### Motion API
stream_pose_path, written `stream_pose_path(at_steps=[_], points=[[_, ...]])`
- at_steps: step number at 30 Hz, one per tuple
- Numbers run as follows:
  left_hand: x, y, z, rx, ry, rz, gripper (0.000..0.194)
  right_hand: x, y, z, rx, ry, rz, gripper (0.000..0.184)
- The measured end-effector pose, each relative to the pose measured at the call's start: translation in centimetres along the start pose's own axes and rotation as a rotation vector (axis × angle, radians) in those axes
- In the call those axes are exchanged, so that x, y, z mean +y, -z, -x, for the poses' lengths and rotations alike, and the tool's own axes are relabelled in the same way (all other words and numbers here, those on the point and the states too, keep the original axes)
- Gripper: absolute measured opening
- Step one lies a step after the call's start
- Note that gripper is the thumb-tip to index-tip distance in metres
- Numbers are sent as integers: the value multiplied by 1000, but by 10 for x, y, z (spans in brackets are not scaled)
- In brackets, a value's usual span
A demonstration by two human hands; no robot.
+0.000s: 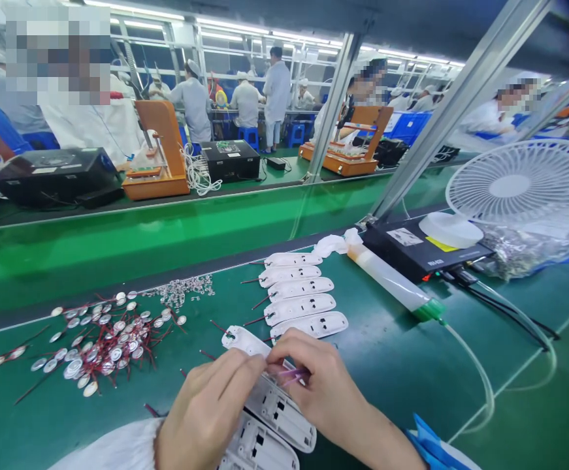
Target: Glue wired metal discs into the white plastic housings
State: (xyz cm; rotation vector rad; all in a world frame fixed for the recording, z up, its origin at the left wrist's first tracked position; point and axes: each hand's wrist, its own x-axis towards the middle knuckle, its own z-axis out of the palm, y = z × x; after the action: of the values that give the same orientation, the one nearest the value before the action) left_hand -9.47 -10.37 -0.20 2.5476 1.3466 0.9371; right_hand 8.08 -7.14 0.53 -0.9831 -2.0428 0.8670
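Note:
My left hand [210, 401] is closed over a row of white plastic housings, its fingertips pressed together and hiding whatever they hold. Against them lie the fingertips of my right hand [316, 375], closed on thin purple tweezers [291, 375]. Below both hands is a white housing [242, 341] lying hollow side up, with a dark red wire [218, 326] at its far end. Nearer to me are more housings, one of them a white housing [284, 418] with moulded slots, partly covered by my hands.
Further back several white housings [308, 303] lie in a row. Left are a heap of round discs with red wires [117, 343] and small clear parts [181, 290]. A glue tube [392, 281] with a hose, a black box [426, 248] and a white fan [509, 186] stand right.

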Motion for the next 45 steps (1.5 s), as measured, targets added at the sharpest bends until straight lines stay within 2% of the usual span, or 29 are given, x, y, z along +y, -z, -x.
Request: stream_pose_path(at_steps=[3, 6, 10, 14, 20, 29, 37, 45], points=[[6, -2, -1, -8, -42, -38, 23, 4, 9, 7, -80, 44, 43, 14], [9, -5, -5, -50, -89, -177, 33, 19, 23, 19, -109, 103, 158, 15], [7, -13, -2, -251, -217, -304, 53, 43, 40, 39, -176, 265, 418, 25], [2, -24, 6, -392, -198, -267, 57, 49, 45, 48, -273, 479, 619, 34], [-1, -29, 10, -436, -192, -239, 56, 48, 41, 40, -285, 632, 684, 33], [0, -28, 10, -429, -199, -236, 55, 48, 45, 33, -395, 786, 791, 39], [-1, -28, 12, -420, -197, -244, 55, 46, 46, 28, -459, 830, 857, 37], [2, -26, 8, -444, -196, -304, 54, 58, 43, 35, -335, 703, 652, 35]])
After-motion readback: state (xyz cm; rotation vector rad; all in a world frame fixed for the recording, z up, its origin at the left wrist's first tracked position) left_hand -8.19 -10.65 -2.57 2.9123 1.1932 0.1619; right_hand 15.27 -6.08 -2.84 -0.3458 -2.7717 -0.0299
